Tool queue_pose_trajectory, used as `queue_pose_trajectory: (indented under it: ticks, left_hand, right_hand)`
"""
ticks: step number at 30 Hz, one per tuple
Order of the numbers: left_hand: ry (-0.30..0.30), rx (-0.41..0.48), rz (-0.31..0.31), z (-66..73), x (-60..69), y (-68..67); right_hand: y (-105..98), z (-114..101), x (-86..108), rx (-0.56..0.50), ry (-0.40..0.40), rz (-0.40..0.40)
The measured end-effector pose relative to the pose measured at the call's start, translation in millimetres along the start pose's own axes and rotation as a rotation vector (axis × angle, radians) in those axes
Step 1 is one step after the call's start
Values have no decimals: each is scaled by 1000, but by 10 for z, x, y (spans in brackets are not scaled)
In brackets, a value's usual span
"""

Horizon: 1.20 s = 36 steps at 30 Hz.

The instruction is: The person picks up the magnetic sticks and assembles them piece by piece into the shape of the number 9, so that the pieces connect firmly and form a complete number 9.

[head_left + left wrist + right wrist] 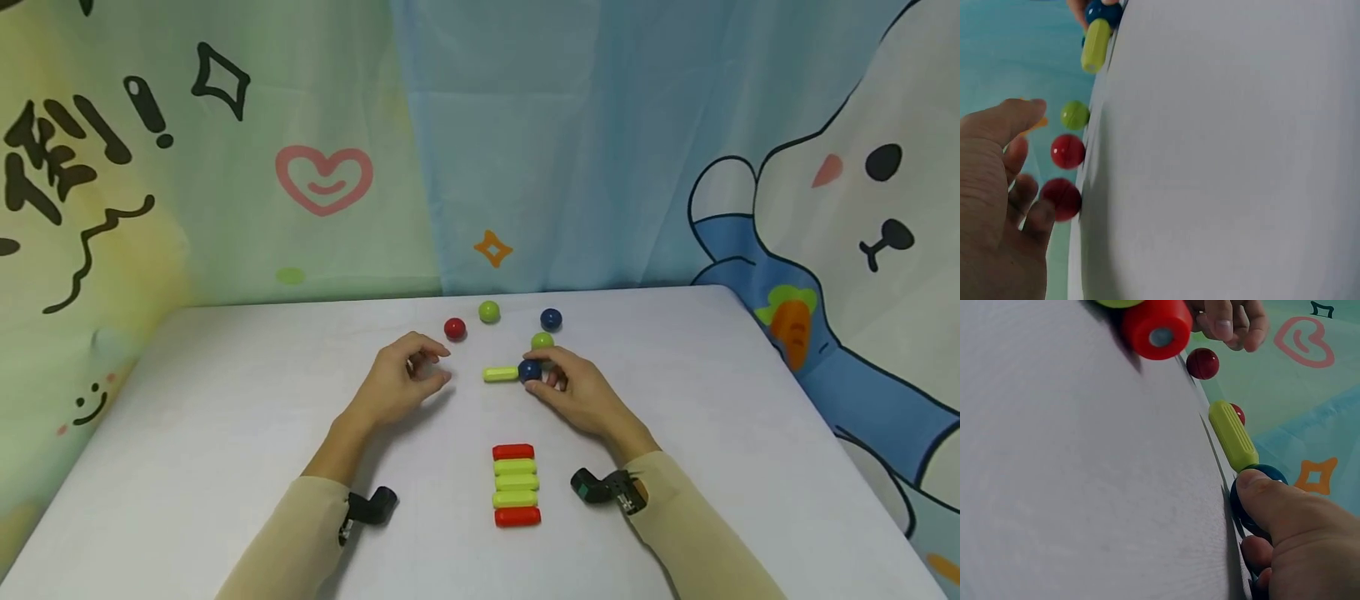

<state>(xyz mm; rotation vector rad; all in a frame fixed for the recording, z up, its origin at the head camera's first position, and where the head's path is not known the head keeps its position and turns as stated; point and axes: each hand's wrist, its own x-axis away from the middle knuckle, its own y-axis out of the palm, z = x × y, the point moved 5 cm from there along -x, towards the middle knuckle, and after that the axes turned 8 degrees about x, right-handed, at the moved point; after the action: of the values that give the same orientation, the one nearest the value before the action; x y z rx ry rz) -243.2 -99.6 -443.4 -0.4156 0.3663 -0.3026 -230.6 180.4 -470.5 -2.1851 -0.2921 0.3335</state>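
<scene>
My right hand point(581, 392) pinches a dark blue ball point(529, 371) between thumb and fingers. A yellow-green rod point(500, 375) points left from that ball, its end against it. To the left, my left hand point(401, 379) hovers with loosely bent fingers and holds nothing. Nearest to it is a red ball point(454, 329); the left wrist view shows a second red ball point(1061, 199) by the fingertips, which the hand hides in the head view. A green ball point(542, 340) sits just behind the right fingers, partly covered.
Farther back lie another green ball point(489, 312) and another blue ball point(551, 319). Toward the front, a red rod point(513, 452), several yellow-green rods point(516, 482) and a second red rod point(517, 517) form a column on the white table point(247, 433). A printed curtain point(525, 150) hangs behind.
</scene>
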Motion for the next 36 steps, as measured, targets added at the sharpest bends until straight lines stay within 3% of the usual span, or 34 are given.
queue_pose_trajectory:
  ticks: [8, 15, 30, 36]
  left_hand:
    - [42, -35, 91, -38, 4, -191]
    - [-21, -84, 121, -144, 20, -278]
    - [-150, -162, 33, -228, -33, -272]
    - [-153, -178, 8, -235, -41, -254]
  right_hand:
    - [-3, 9, 8, 7, 29, -2]
    - [11, 8, 6, 7, 17, -8]
    - [1, -9, 15, -2, 16, 12]
    - [-1, -6, 11, 4, 21, 5]
